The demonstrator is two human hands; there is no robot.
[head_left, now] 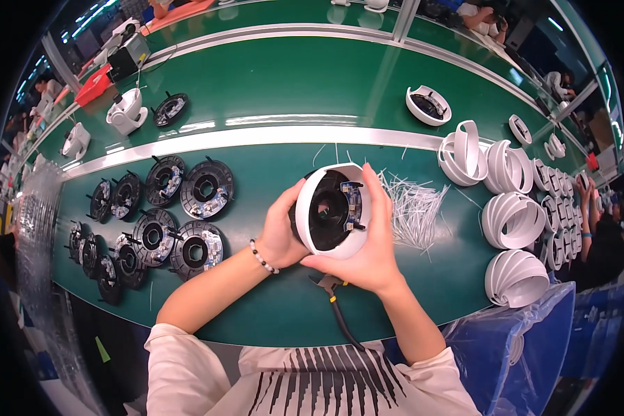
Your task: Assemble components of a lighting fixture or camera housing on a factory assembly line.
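Observation:
Between my two hands, above the green bench, I hold a white round housing [312, 208] tilted so that its open side faces me. Inside it sits a black disc [324, 220] with a round hole and a small circuit board [354, 202] along its right side. My left hand [281, 225] wraps the housing's left side, its fingers partly hidden behind it. On the right side my right hand [374, 243] grips the rim, thumb low and fingers up along the edge. Under the hands lies a pair of cutting pliers [335, 299] with dark, yellow-marked handles.
Several black discs with circuit boards [206, 188] lie on the left. A pile of white plastic strips [417, 211] is right of my hands, with stacked white shells [513, 220] beyond. A conveyor [284, 80] runs behind, carrying a white assembly [428, 105]. A blue plastic-lined bin [527, 353] stands lower right.

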